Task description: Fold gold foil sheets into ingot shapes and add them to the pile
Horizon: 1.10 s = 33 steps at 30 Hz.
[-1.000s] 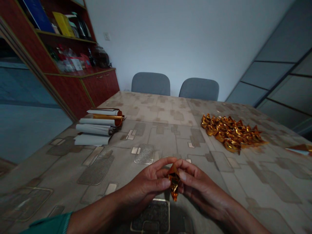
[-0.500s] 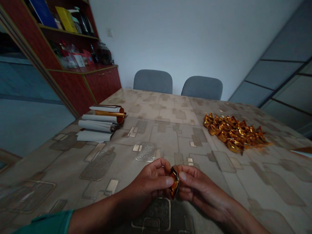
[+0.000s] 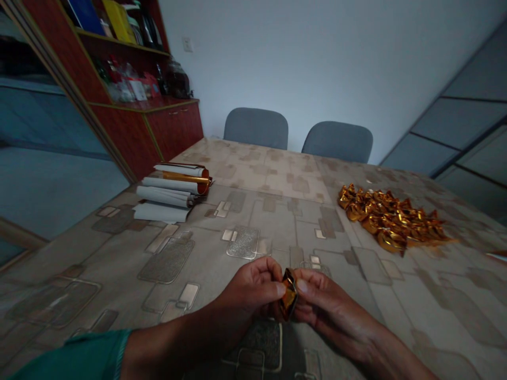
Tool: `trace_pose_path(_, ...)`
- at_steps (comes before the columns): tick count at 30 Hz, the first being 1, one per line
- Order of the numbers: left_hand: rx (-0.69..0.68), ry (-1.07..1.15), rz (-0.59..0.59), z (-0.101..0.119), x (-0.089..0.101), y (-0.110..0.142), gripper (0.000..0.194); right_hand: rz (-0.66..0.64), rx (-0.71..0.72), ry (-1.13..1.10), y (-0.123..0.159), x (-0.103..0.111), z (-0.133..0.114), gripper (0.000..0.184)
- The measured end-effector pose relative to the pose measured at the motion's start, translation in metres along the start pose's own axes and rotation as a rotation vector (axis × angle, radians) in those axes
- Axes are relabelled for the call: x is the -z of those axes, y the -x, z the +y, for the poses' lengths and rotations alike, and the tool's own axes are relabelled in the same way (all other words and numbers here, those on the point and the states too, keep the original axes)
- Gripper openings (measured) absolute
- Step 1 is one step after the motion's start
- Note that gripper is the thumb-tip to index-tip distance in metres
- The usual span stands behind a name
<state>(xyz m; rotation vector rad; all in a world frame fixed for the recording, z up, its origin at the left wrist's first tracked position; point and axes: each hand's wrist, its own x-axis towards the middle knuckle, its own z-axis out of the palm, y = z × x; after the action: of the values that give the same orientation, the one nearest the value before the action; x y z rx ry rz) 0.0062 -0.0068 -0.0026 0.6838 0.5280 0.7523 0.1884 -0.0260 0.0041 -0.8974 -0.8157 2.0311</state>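
Observation:
Between my two hands, just above the near part of the table, is a small folded piece of gold foil paper (image 3: 289,302), held upright with its pointed ends up and down. My left hand (image 3: 259,290) pinches it from the left, thumb laid on its inner face. From the other side my right hand (image 3: 322,295) grips its edge between thumb and curled fingers. Further off to the right lies a cluster of folded gold paper ingots (image 3: 390,216), several rows of them, shiny and pointed.
Curled sheets of gold-faced, white-backed paper (image 3: 166,190) lie at the table's left edge. A patterned cloth covers the table (image 3: 273,221). Two grey chairs (image 3: 256,128) stand behind it, near the wall. A red-brown cabinet (image 3: 170,129) is at back left. A paper corner (image 3: 497,256) shows at far right.
The view has turned slightly left, so everything sits a little further right. Both hands keep hold of the folded foil paper, its hollow now looking somewhat wider.

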Motion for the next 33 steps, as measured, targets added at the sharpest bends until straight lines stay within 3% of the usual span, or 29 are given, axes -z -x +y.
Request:
trace_pose_path(11,0.152,0.128,-0.002,0.008,-0.003,0.004,0.029,0.02,-0.025,-0.013,0.001,0.0,-0.003,0.039)
trace_pose_path(17,0.078,0.049,-0.016,0.002,-0.001,0.002,0.027,0.015,-0.019,0.007,-0.001,-0.002,-0.002,0.037)
trace_pose_path(23,0.044,-0.035,0.079,0.003,-0.005,0.001,0.027,0.037,-0.009,0.03,-0.001,-0.003,-0.001,0.036)
trace_pose_path(33,0.011,-0.07,0.055,-0.002,-0.002,0.0,0.035,0.007,0.02,0.008,-0.001,-0.006,-0.001,0.034)
